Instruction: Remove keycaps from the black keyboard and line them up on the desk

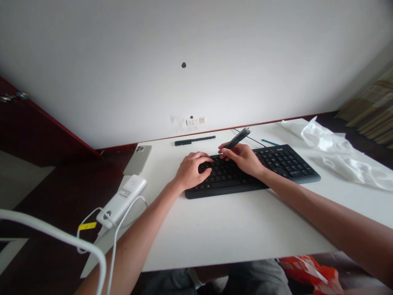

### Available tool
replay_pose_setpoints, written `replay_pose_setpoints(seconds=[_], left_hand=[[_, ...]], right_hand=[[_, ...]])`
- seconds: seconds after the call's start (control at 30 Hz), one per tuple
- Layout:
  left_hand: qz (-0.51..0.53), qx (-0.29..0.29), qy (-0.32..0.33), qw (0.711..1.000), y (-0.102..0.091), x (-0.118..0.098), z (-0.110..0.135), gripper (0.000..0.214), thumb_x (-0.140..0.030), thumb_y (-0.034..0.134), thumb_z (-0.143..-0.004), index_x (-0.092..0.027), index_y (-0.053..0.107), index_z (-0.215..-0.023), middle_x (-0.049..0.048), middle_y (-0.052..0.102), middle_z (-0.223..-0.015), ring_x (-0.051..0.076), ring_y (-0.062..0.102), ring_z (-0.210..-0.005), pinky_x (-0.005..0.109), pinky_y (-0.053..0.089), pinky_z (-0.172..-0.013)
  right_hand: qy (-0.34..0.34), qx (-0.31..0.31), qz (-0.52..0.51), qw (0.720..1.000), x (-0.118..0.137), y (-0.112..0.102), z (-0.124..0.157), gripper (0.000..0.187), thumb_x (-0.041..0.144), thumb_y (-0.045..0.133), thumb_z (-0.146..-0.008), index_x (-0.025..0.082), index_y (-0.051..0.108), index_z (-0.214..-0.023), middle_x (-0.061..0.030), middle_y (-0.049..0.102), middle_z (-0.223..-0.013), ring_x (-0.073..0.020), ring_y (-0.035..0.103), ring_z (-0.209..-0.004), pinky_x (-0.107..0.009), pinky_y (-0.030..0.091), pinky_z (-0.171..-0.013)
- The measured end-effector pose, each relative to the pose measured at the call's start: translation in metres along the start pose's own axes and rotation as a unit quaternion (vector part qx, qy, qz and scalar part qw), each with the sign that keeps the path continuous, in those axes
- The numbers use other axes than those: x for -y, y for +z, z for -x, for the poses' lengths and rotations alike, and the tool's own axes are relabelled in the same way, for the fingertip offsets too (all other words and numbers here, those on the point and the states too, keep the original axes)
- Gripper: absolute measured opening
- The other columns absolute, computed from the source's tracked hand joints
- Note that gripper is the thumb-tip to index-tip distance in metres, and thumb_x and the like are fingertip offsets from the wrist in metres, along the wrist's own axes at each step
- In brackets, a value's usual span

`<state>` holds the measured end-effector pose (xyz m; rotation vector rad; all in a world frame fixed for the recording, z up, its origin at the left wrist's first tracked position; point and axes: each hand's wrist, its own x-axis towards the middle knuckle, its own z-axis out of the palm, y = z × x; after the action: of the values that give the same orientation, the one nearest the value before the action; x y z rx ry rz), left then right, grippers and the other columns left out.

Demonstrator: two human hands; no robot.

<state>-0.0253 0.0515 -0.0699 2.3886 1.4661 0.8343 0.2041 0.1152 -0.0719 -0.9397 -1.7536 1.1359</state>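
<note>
Slim dark tool, pinched at its lower end by the right hand, upper end slanting up and away over the keyboard's back edge. Looks light and stiff, probably smooth plastic or metal, so likely to slip unless gripped near the working tip, as now. Tip down among the top-row keys. Left hand flat on the left keys, fingers curled loosely, holding nothing, bracing the board. Keyboard itself wide, rigid, light enough to skid on a smooth top; keycaps small and easy to lose. Beyond it, a black strip of what seem loose keys near the counter's far edge, and a blue pen. White counter, glossy. Phone and power bank with white cable at the left; crumpled white plastic at the right. Plain white wall behind.
</note>
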Motion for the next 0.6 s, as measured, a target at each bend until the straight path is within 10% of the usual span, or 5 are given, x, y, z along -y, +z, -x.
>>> replay_pose_setpoints(seconds=[0.6], left_hand=[[0.010, -0.003, 0.004, 1.000, 0.0004, 0.0010, 0.0000, 0.022, -0.025, 0.067, -0.090, -0.029, 0.072, -0.111, 0.0016, 0.070, -0.126, 0.025, 0.063, -0.118, 0.046, 0.050, -0.108]], right_hand=[[-0.002, 0.009, 0.004, 1.000, -0.0009, 0.0000, 0.0003, 0.049, 0.061, 0.071, -0.088, 0.017, 0.075, -0.108, -0.0086, 0.077, -0.091, -0.0220, 0.071, -0.079, -0.033, 0.058, -0.069]])
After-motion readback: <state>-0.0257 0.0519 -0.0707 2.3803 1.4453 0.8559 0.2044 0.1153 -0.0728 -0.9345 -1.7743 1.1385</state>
